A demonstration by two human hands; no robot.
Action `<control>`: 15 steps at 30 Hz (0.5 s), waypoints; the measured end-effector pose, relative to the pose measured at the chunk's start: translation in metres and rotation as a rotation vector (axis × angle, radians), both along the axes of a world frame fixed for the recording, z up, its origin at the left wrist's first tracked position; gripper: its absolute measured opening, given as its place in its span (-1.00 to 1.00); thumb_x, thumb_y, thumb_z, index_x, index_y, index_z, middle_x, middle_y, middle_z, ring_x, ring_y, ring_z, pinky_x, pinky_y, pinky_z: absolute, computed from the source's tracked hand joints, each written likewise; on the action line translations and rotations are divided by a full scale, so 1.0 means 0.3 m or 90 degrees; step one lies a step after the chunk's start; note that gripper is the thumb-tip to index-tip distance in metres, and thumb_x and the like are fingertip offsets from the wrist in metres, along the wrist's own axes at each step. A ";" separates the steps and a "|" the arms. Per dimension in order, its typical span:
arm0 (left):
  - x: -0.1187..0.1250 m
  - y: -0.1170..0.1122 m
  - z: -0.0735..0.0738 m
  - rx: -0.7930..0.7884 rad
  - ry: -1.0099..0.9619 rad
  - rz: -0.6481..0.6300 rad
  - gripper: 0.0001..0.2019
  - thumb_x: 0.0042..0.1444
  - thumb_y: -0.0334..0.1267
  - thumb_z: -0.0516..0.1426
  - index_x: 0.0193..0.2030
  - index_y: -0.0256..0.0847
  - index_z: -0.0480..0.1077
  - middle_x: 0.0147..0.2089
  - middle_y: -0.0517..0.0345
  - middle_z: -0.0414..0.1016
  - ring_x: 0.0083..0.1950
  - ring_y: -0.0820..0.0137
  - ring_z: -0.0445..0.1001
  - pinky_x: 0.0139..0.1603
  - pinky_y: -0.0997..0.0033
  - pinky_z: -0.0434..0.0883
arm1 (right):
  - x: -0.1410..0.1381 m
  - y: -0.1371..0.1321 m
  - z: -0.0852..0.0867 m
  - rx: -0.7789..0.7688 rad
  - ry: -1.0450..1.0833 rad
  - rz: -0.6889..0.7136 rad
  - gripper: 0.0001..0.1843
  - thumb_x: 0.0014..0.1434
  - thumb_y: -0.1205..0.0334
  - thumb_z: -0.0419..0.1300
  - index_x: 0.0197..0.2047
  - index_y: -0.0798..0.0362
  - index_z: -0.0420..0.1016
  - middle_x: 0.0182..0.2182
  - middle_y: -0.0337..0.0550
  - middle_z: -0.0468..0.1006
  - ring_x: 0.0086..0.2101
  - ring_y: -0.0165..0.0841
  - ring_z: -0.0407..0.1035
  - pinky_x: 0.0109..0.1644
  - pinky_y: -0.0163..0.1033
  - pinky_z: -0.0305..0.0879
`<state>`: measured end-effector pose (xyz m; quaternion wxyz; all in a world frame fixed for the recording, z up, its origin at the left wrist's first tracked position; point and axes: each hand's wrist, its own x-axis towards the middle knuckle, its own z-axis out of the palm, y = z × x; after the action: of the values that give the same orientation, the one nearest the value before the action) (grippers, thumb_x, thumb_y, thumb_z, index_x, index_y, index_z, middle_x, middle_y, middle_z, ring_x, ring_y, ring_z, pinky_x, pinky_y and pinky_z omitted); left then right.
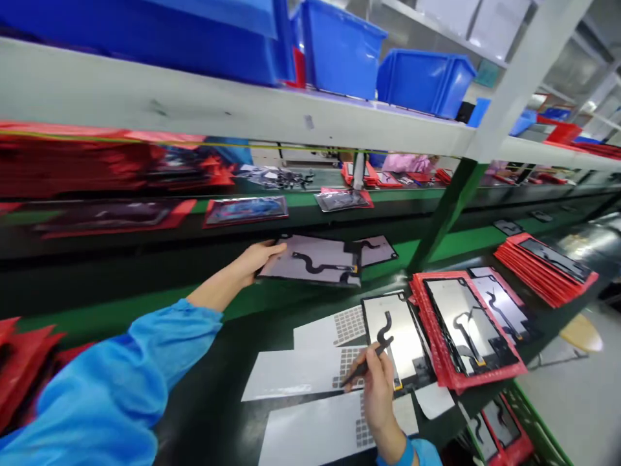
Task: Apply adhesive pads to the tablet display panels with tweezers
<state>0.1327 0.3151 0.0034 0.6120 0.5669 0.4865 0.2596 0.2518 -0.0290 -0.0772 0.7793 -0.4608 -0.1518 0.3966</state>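
My left hand is closed on the left edge of a flat display panel, which has a black ribbon cable on its back and is raised above the bench at its far side. Another panel shows partly behind it. In my right hand is a pair of black tweezers, slanting down to the left over white sticker sheets with rows of small grey squares. Just beyond that hand, one more display panel lies flat, partly covered by the hand and tweezers.
Red foam sleeves bearing panels are stacked to the right, with another red stack farther off. Blue bins stand on the overhead shelf. A green post rises behind the bench. More red sleeves lie at left.
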 end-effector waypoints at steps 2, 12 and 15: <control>0.099 -0.075 -0.003 -0.028 -0.010 -0.119 -0.56 0.14 -0.04 0.42 0.02 -0.31 0.53 -0.20 0.00 0.66 -0.34 0.33 0.61 -0.36 0.38 0.55 | 0.065 -0.114 0.004 0.001 -0.012 -0.059 -0.53 0.23 -0.17 0.40 -0.44 0.03 0.44 -0.48 -0.24 0.52 -0.53 -0.36 0.48 -0.42 -0.24 0.46; 0.397 -0.615 -0.051 -0.095 -0.016 -0.582 -0.32 -0.11 0.28 0.43 -0.03 -0.25 0.57 -0.23 -0.10 0.71 -0.34 0.15 0.68 -0.43 0.37 0.47 | 0.111 -0.539 -0.122 -0.263 0.045 -0.422 -0.46 -0.06 -0.18 0.58 -0.18 0.02 0.63 -0.60 -0.34 0.49 -0.57 -0.35 0.43 -0.50 -0.30 0.37; 0.450 -0.586 -0.064 0.048 0.071 -0.508 -0.27 -0.02 0.47 0.26 -0.07 -0.21 0.55 -0.25 -0.07 0.68 -0.32 0.16 0.67 -0.42 0.36 0.45 | 0.191 -0.635 -0.065 -0.305 -0.046 -0.542 -0.42 -0.11 -0.14 0.60 -0.13 0.04 0.67 -0.36 -0.15 0.72 -0.19 -0.10 0.64 -0.14 -0.18 0.57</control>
<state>0.2677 0.1392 -0.0160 0.6161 0.7467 0.2506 -0.0119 0.3091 -0.2194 -0.0967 0.7384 -0.6619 0.1187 0.0505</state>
